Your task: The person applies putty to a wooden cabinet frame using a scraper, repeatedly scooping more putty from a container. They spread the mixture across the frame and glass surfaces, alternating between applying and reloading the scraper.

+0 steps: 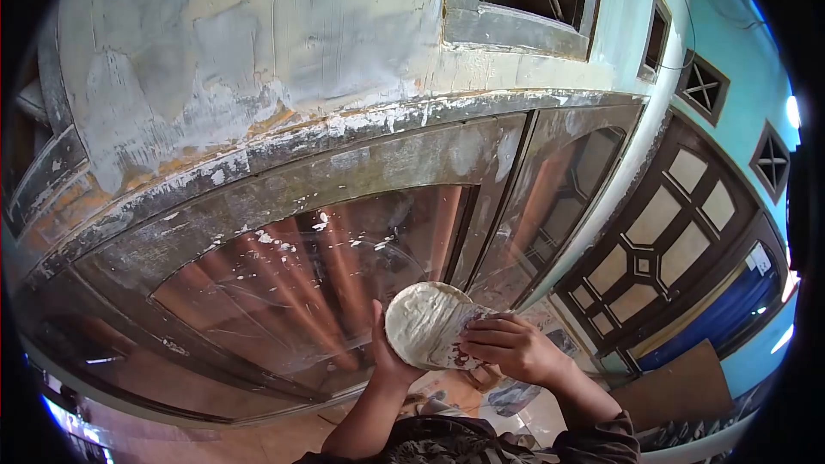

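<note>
My left hand (393, 350) is closed round the side of a shallow round tub of white putty (417, 318), held up in front of my body. The putty's surface is thick and ridged. Over the tub's right side, my right hand (516, 349) grips a putty-smeared flat scraper (447, 332), its fingers laid across the top. The scraper's broad face overlaps the putty and hides part of the tub's rim. My right thumb is mostly hidden behind it.
Ahead are a window (335, 249) with white splashes on its glass and a wall (223, 34) patched with grey and white filler. A panelled door (662, 241) stands at the right, with a brown board (679, 391) below it. Rumpled sheets (513, 397) lie on the floor.
</note>
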Action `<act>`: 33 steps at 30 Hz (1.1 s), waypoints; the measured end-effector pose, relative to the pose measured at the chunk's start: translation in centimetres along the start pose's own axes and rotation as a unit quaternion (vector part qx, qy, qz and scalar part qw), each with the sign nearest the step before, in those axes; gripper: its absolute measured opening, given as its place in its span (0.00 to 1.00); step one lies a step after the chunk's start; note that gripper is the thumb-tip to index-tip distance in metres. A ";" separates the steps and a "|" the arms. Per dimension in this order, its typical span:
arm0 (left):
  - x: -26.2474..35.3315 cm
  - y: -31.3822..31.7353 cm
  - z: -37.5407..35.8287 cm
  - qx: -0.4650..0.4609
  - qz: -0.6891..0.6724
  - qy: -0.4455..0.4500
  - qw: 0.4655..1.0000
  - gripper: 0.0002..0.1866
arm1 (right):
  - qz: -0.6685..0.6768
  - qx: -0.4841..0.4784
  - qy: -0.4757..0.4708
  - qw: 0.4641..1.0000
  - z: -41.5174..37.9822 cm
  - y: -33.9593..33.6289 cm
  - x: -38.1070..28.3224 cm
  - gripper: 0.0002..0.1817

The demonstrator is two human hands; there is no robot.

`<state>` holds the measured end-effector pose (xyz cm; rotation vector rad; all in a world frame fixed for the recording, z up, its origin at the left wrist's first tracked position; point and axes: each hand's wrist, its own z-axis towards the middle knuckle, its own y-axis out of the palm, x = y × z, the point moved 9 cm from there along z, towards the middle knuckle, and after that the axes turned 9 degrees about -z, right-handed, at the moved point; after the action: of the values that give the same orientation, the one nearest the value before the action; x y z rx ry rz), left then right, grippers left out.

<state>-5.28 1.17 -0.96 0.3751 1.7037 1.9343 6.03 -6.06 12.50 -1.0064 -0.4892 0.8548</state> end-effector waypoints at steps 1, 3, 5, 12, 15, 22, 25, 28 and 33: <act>0.2 -0.5 0.0 0.029 0.021 0.017 0.999 0.49 | -0.009 -0.017 -0.011 1.000 -0.1 0.5 -0.1 0.21; 0.5 -0.8 -0.1 0.058 0.042 0.033 0.997 0.48 | -0.018 -0.034 -0.021 0.999 -0.1 0.8 -0.3 0.22; -0.1 0.4 -0.1 0.004 0.011 0.011 1.000 0.47 | -0.024 -0.027 -0.007 0.999 0.3 0.2 -0.2 0.22; 0.0 0.9 -0.2 0.013 0.018 0.017 1.000 0.48 | -0.030 -0.020 -0.015 0.999 0.9 -0.3 -0.6 0.22; 0.4 0.5 -0.2 0.022 0.009 0.016 1.000 0.49 | -0.035 -0.050 -0.022 0.998 0.6 0.5 -0.7 0.22; 0.5 0.6 0.0 0.029 0.037 0.009 0.999 0.50 | -0.034 -0.030 -0.014 0.999 0.9 -0.3 -1.0 0.23; 0.6 0.2 -0.2 0.025 0.015 0.011 1.000 0.50 | -0.033 -0.027 -0.007 0.999 0.9 -0.3 -0.9 0.23; 0.9 -0.2 -0.2 0.024 0.033 0.014 0.999 0.49 | -0.025 -0.002 0.002 1.000 1.1 -1.7 -0.6 0.23; 0.8 -0.5 -0.4 0.028 0.051 0.022 0.998 0.47 | 0.216 0.209 0.175 0.938 -2.1 -3.3 5.0 0.25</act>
<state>-6.01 1.35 -1.58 0.4511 1.8023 1.9842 11.73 -3.96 14.29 -0.8510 0.2271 1.0834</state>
